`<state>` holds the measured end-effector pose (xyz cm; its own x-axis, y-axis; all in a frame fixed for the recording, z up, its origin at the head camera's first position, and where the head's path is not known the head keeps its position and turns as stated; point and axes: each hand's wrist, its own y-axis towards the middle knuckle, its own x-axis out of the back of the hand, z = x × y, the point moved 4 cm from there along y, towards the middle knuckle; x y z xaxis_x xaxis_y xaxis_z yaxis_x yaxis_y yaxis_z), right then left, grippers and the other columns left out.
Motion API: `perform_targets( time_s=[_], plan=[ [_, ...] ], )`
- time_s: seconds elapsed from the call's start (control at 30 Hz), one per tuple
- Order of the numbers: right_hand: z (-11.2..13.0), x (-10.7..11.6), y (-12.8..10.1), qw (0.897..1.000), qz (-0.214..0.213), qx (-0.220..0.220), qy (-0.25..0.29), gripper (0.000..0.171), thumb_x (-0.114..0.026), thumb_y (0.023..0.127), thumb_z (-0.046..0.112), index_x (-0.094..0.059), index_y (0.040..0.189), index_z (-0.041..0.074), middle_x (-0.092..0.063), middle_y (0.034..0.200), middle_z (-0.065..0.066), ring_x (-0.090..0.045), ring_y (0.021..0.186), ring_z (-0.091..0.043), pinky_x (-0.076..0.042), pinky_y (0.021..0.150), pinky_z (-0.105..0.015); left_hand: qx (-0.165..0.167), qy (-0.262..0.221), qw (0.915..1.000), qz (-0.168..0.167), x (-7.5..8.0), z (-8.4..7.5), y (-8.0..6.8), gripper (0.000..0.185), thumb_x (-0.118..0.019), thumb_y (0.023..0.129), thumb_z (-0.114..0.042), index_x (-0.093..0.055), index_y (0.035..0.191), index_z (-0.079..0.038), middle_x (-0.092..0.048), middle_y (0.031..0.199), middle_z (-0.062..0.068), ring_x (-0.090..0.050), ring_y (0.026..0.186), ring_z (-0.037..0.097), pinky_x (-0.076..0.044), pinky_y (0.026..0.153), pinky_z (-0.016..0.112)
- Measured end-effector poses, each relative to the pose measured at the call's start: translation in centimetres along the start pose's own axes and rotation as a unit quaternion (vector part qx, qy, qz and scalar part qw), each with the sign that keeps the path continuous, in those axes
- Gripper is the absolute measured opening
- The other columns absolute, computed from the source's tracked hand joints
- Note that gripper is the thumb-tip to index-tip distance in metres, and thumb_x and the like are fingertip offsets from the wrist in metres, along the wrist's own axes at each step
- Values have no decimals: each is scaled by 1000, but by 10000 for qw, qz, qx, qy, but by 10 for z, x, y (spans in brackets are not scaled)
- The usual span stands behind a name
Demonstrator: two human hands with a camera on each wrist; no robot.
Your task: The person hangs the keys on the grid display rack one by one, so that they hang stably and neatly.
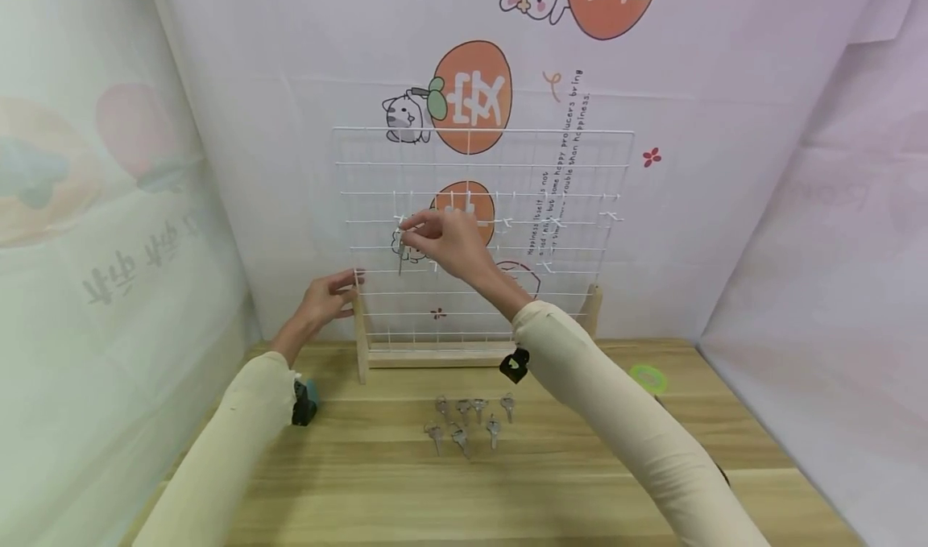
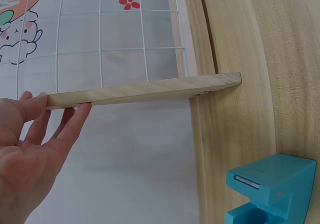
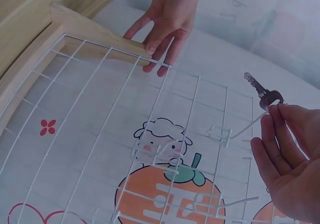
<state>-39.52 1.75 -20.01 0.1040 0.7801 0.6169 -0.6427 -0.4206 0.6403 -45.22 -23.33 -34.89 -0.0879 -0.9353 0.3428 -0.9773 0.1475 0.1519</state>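
Pinches the key (image 3: 265, 94) in the right hand (image 1: 457, 245) beside a hook (image 3: 247, 128), grips the wooden upright (image 2: 145, 90) with the left hand (image 1: 322, 299), and may drop the key through a knock or loosened pinch.

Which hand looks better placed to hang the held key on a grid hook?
Probably the right hand: it pinches the key near a white hook, while the left hand grips a wooden upright.

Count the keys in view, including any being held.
8: one key in the right hand; seven on the table, four in the far row, three nearer. The right sleeve could hide more.
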Motion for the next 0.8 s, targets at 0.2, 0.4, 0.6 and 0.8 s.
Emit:
perform_targets(
  time_s=[0.2, 0.4, 0.6, 0.8],
  plan=[
    [0, -2, 6, 9996, 88, -272, -58, 18, -76, 98, 17, -80, 113, 8, -80, 101, -7, -76, 84, -14, -56, 62, -24, 4, 34, 10000, 57, -1, -3, -1, 51, -48, 109, 0, -40, 159, -6, -42, 161, 21, -42, 146, 41, -54, 107, 50],
    [-3, -4, 8, 9989, 128, -415, -155, 18, -75, 98, 19, -81, 113, 10, -80, 102, -6, -76, 86, -14, -57, 63, -24, 12, 118, 9999, 76, -1, -2, -1, 51, -47, 109, 0, -40, 159, -5, -41, 161, 21, -43, 145, 41, -53, 107, 50],
    [-7, 1, 6, 9990, 59, -439, -84, 20, -75, 98, 18, -79, 116, 10, -80, 102, -7, -76, 88, -17, -61, 69, -28, -35, 91, 9999, 107, -4, 0, 0, 50, -45, 110, -2, -39, 160, -6, -39, 162, 21, -40, 147, 42, -52, 109, 52],
    [-10, 9, -2, 9996, 22, -242, -158, 19, -76, 98, 17, -79, 115, 9, -80, 99, -6, -76, 84, -15, -62, 69, -30, -34, 85, 9999, 47, -2, 0, -1, 49, -44, 111, -4, -40, 160, -7, -40, 162, 21, -37, 148, 42, -52, 108, 52]
  ],
)
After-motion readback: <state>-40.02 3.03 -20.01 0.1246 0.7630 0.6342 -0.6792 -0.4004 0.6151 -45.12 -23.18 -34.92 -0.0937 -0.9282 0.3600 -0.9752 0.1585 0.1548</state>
